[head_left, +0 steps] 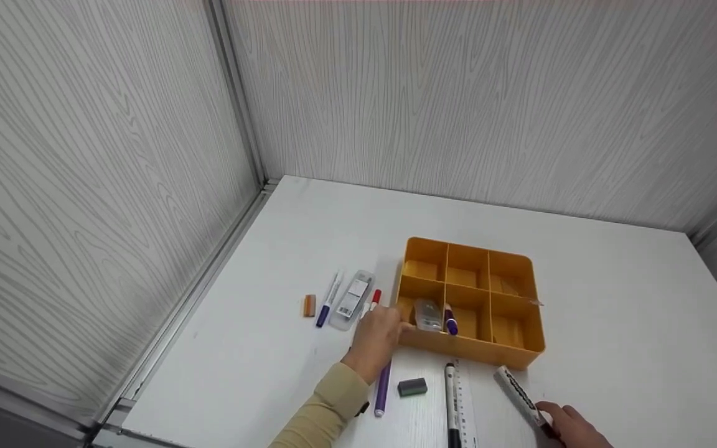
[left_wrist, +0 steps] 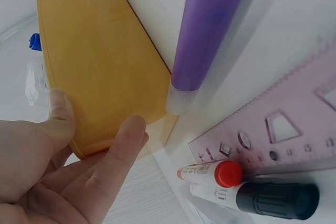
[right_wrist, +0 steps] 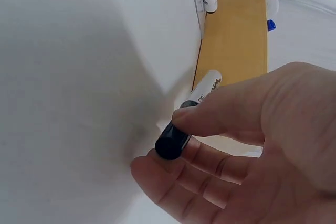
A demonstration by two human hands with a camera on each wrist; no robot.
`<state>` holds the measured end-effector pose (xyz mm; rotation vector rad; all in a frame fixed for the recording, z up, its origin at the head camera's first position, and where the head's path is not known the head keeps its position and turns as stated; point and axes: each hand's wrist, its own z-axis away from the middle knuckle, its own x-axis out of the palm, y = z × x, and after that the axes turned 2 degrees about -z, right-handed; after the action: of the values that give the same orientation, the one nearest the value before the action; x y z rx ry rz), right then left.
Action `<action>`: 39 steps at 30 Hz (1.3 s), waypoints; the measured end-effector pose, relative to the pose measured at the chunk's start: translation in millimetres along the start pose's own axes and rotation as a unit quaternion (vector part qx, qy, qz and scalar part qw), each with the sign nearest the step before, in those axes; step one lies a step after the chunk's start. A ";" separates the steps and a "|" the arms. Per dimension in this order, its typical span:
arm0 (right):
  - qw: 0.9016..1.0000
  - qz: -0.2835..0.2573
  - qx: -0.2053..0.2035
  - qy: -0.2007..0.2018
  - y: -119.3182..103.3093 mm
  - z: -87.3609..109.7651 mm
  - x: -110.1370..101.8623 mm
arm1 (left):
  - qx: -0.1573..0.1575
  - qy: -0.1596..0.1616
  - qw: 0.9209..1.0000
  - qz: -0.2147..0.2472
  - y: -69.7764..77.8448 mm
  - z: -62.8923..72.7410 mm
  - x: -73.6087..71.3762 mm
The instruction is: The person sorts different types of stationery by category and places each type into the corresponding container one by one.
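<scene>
A yellow compartment box lies on the white table. My left hand grips its near left corner, the thumb at the rim and the fingers along the outer wall. At the lower right, my right hand pinches a white marker by its black cap between thumb and fingers. The white barrel points toward the box's near side. Inside the box, a clear plastic case and a purple-capped marker lean in the front compartments.
Near the box lie a purple marker, a dark eraser, a black-capped marker and a ruler. Left of it are a red-capped marker, a clear case, a blue-capped marker and an orange-grey eraser.
</scene>
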<state>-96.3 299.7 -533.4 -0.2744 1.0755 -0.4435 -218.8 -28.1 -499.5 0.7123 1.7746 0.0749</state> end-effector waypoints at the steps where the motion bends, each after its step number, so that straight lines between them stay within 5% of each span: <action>1: 1.000 0.000 -0.006 0.003 -0.5 1.1 -0.8 | 0.000 0.000 1.000 0.001 -0.2 0.1 0.1; 12: 0.993 0.017 -0.079 0.087 -18.2 22.7 -15.1 | -0.011 -0.001 1.000 -0.018 2.6 -1.4 -1.0; 24: 0.986 0.013 -0.081 0.145 -52.4 30.3 -34.9 | -0.005 0.006 1.000 0.004 1.1 0.5 0.0; 29: 0.971 0.011 -0.127 0.204 -64.1 31.2 -40.3 | -0.017 -0.010 1.000 0.004 2.3 0.5 0.0; 39: 0.922 0.026 -0.216 0.321 -81.3 20.6 -39.9 | -0.017 -0.014 1.000 -0.008 1.5 -1.1 -0.8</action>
<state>-111.3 247.2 -458.2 -0.5088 1.8272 -0.2409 -219.0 -27.0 -497.8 0.6711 1.7489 0.0839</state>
